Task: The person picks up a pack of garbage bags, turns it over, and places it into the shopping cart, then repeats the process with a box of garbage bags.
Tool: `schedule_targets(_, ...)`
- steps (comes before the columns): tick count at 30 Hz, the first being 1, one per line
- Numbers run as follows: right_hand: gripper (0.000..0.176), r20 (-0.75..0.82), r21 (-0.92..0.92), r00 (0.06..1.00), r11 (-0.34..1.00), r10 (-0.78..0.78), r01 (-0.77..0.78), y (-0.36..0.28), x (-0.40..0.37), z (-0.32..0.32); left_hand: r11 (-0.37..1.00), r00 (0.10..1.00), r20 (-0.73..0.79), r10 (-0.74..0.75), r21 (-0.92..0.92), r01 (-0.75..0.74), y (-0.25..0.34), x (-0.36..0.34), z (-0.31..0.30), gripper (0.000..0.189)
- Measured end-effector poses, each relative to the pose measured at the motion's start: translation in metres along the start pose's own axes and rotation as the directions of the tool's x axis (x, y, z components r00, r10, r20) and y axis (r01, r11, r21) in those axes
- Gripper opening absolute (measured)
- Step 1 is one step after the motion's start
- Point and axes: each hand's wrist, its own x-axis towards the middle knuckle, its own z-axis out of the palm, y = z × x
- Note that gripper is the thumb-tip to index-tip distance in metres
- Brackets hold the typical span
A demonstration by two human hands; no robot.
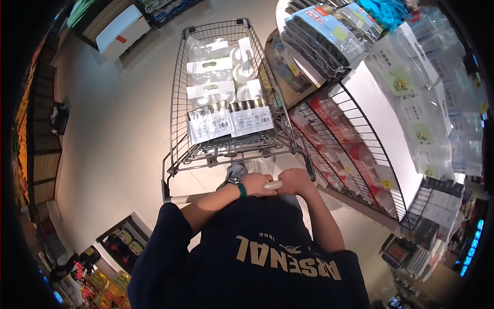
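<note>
Both hands are on the pale handle (191, 198) of a wire shopping cart (231, 164). My left hand (257, 184), with a green band at the wrist, is wrapped round the handle near its middle. Close beside it on the right, my right hand (296, 182) is closed round the same bar. Inside the basket lie several clear plastic packs with white card tops (210, 90). Nearest to me are two white packs with barcodes (250, 120), side by side, with dark and gold cylinder tops showing.
A wire display rack (360, 149) with red packs stands close on the cart's right. Bagged clear containers (422, 108) are stacked on it. A round table edge (280, 20) holds flat packs. A white box (122, 32) stands at the upper left, shelves (45, 118) farther left.
</note>
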Motion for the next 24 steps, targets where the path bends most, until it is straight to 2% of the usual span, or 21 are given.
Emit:
schedule_targets(2,0.045,0.026,0.008,0.996,0.997,-0.081,0.081,0.005,0.001,-0.005,0.996,0.996,-0.023,-0.087,-0.013,0.086,0.007,-0.011,0.003,0.058)
schedule_targets(4,0.047,0.044,0.004,0.988,0.989,-0.145,0.145,0.009,0.005,-0.009,0.968,0.960,-0.237,-0.153,0.160,0.194,0.015,-0.030,0.004,0.056)
schedule_targets(6,0.050,0.066,-0.003,0.978,0.980,-0.199,0.200,0.014,0.007,-0.007,0.935,0.893,-0.360,-0.269,0.126,0.332,0.024,-0.052,0.006,0.054)
schedule_targets(8,0.051,0.041,-0.041,0.962,0.962,-0.268,0.270,0.016,0.010,-0.005,0.847,0.755,-0.531,-0.384,0.123,0.517,0.012,-0.077,0.021,0.051)
schedule_targets(10,0.046,-0.006,-0.054,0.954,0.953,-0.299,0.298,0.014,-0.002,-0.011,0.678,0.595,-0.665,-0.451,0.177,0.713,-0.001,-0.104,0.036,0.024)
schedule_targets(11,0.041,-0.059,-0.058,0.947,0.948,-0.315,0.312,0.013,-0.007,-0.013,0.657,0.523,-0.760,-0.387,0.171,0.734,-0.022,-0.111,0.047,0.017)
schedule_targets(12,0.041,-0.066,-0.054,0.942,0.944,-0.328,0.325,0.014,-0.007,-0.011,0.666,0.471,-0.811,-0.346,0.142,0.733,-0.019,-0.114,0.051,0.014)
schedule_targets(14,0.036,-0.113,-0.068,0.952,0.958,-0.286,0.280,0.016,-0.007,-0.002,0.526,0.435,-0.725,-0.534,0.117,0.842,-0.008,-0.099,0.043,0.014)
schedule_targets(16,0.036,-0.152,-0.090,0.940,0.952,-0.305,0.294,0.022,-0.017,-0.001,0.492,0.423,-0.677,-0.602,0.102,0.864,0.001,-0.094,0.043,0.017)
schedule_targets(22,0.040,-0.154,-0.154,0.943,0.949,-0.297,0.274,0.044,-0.049,-0.001,0.501,0.437,-0.686,-0.582,0.121,0.857,0.038,-0.082,0.069,0.025)
schedule_targets(24,0.043,-0.178,-0.194,0.954,0.959,-0.241,0.206,0.054,-0.058,0.002,0.540,0.463,-0.685,-0.562,0.119,0.833,0.055,-0.077,0.078,0.026)
